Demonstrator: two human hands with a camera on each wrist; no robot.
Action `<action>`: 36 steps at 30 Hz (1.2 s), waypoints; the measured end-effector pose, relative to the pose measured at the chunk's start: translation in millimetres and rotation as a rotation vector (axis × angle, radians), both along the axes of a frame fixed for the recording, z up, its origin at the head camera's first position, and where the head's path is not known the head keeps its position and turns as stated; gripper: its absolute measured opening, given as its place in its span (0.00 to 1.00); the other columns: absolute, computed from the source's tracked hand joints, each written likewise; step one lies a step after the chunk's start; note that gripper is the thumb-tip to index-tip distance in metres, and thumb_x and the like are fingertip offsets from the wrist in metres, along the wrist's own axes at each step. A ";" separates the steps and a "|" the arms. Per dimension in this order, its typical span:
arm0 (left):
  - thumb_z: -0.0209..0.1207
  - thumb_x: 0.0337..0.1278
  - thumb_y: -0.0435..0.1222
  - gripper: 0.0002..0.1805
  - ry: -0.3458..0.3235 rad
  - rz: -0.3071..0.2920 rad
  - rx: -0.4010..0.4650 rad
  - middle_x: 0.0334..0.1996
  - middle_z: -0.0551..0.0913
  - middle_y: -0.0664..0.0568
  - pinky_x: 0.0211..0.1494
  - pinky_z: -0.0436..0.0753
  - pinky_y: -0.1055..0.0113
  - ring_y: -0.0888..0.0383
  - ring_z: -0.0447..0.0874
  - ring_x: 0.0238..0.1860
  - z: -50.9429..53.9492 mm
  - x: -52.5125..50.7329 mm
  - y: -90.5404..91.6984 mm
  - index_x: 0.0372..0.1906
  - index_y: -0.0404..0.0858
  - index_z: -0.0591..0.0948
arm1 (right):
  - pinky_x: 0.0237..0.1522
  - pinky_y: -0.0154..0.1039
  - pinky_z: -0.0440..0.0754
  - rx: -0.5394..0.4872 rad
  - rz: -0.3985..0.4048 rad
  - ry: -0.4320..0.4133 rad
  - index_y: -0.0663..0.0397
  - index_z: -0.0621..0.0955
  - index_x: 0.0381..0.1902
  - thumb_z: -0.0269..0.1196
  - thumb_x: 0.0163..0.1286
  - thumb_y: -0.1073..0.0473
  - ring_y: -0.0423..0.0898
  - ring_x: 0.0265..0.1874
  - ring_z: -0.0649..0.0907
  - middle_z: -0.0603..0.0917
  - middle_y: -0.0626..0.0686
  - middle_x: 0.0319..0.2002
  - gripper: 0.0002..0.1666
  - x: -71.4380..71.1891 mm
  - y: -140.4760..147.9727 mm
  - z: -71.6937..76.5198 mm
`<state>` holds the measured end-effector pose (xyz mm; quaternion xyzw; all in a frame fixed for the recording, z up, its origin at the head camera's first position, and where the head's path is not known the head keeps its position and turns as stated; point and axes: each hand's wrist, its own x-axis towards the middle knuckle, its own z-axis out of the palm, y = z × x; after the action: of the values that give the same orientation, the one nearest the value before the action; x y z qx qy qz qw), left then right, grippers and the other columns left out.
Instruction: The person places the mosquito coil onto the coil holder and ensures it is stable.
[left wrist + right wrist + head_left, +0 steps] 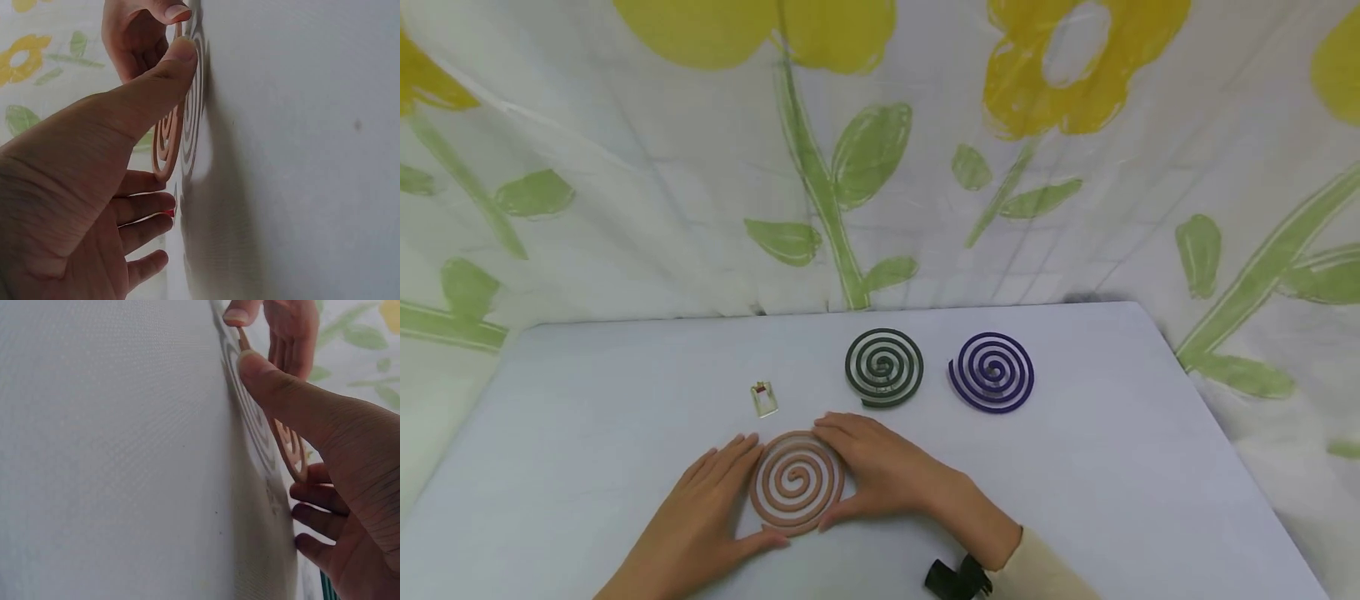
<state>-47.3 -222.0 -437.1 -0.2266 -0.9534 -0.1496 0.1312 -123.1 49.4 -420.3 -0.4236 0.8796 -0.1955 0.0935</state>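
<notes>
A reddish-brown mosquito coil (797,483) is held flat between both hands, slightly above the white table; the wrist views show its shadow beneath it. My left hand (703,517) grips its left edge, thumb at the near side and fingertips at the far side. On the opposite edge, my right hand (887,467) holds it the same way, thumb (275,384) near and fingers beyond. Just past the left fingertips lies a small metal coil stand (764,399) with a red spot at its top.
Farther back on the table (1120,467) are a dark green mosquito coil (884,367) and a dark purple one (992,372), with small stands partly visible beneath their centres. A flower-patterned curtain (700,167) hangs behind the table's far edge. A black device (958,577) sits at the right wrist.
</notes>
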 end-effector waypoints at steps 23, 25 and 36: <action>0.83 0.31 0.62 0.58 -0.002 0.019 0.154 0.50 0.85 0.59 0.53 0.79 0.58 0.55 0.85 0.49 13.7 -1.8 -4.0 0.70 0.34 0.80 | 0.67 0.37 0.80 -0.135 0.004 -0.024 0.54 0.65 0.82 0.80 0.56 0.33 0.39 0.59 0.81 0.81 0.46 0.60 0.65 -0.8 -0.1 4.1; 0.84 0.30 0.60 0.58 -0.009 0.027 0.170 0.52 0.85 0.59 0.55 0.78 0.62 0.55 0.85 0.50 13.7 -0.6 -4.1 0.71 0.34 0.79 | 0.66 0.37 0.81 -0.138 0.000 -0.026 0.54 0.65 0.82 0.80 0.56 0.33 0.39 0.58 0.81 0.80 0.46 0.60 0.65 -0.2 -0.8 3.6; 0.86 0.30 0.53 0.62 -0.021 0.017 0.211 0.56 0.83 0.61 0.61 0.72 0.73 0.59 0.82 0.54 17.6 -1.2 -2.5 0.77 0.37 0.71 | 0.66 0.38 0.81 -0.165 -0.040 -0.045 0.54 0.64 0.82 0.80 0.56 0.35 0.38 0.57 0.81 0.79 0.45 0.60 0.65 -1.5 -0.6 2.8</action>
<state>-48.5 -224.5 -419.5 -0.2020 -0.9356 -0.2502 0.1456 -124.6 48.8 -417.6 -0.4079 0.8664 -0.2786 0.0740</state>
